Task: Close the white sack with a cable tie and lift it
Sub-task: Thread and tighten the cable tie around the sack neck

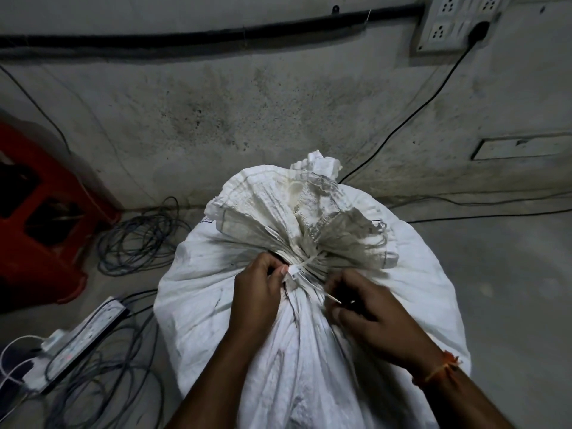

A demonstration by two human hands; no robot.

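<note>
A full white sack stands on the floor by the wall, its gathered neck ringed by a cable tie. The left hand pinches the tie's head; the right hand grips its tail. Pull straight while bracing the head. The sack's base is cut off.

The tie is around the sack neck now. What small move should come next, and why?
Probably pull the tail further through: the cable tie circles the sack neck, the left hand pinches its head, and the right hand holds the free end.
</note>
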